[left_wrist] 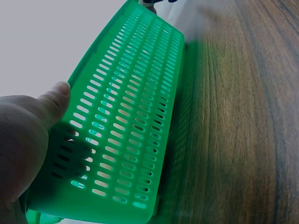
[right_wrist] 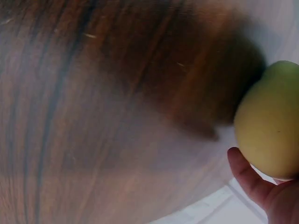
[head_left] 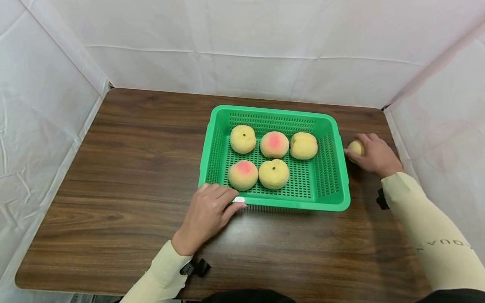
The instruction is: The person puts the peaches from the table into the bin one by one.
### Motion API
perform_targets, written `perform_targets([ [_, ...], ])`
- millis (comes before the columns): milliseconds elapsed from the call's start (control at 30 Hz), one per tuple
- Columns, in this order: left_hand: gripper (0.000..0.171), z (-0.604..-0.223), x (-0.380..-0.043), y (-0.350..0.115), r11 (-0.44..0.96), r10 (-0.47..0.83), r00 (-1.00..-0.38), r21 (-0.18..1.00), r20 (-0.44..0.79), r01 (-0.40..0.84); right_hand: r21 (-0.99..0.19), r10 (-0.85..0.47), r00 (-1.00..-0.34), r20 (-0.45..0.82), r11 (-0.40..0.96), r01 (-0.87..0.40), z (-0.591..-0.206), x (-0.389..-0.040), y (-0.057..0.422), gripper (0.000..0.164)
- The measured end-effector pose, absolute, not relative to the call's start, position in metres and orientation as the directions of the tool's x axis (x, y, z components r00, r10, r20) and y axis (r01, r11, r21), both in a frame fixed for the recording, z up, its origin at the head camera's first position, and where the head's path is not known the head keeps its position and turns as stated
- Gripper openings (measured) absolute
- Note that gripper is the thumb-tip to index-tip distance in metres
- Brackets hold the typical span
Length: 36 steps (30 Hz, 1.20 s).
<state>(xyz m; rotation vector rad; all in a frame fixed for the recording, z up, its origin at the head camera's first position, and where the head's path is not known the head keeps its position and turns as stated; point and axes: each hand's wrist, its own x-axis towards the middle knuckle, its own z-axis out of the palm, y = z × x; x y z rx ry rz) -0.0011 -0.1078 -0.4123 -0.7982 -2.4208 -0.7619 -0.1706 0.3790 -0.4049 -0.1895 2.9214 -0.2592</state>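
A green plastic basket [head_left: 299,205] with slotted walls sits on the table, holding several yellow peaches, two of them with a pink blush uppermost. My left hand [head_left: 207,212] grips the basket's near rim at its left end. In the left wrist view the thumb [left_wrist: 55,103] presses the outer wall [left_wrist: 126,112]; the other fingers are mostly hidden. To the right of the basket, my right hand [head_left: 375,155] holds a yellow peach [head_left: 356,147]. The right wrist view shows that peach [right_wrist: 271,121] with a fingertip against its underside.
The brown wood-grain table [head_left: 125,181] extends left of the basket and in front of it. White sheeting [head_left: 257,54] stands along the back and both sides. Among the peaches in the basket, a blushed peach [head_left: 243,175] lies closest to the left hand.
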Motion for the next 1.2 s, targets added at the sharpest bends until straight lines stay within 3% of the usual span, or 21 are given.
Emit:
perform_targets([
  [267,0.026,-0.412,-0.001,-0.107,0.676,0.388,-0.712,0.344,0.586,0.652,-0.189,-0.114,-0.986,-0.121,0.978,-0.090,-0.411,-0.168,0.384,0.069],
  [733,0.025,-0.411,-0.001,-0.109,0.692,0.388,-0.738,0.354,0.552,0.629,-0.186,-0.149,-0.983,-0.103,0.974,-0.128,-0.401,-0.172,0.388,0.061],
  [1200,0.027,-0.412,-0.001,-0.109,0.689,0.386,-0.726,0.345,0.569,0.637,-0.166,-0.185,-0.978,-0.092,0.972,-0.168,-0.384,-0.167,0.386,0.057],
])
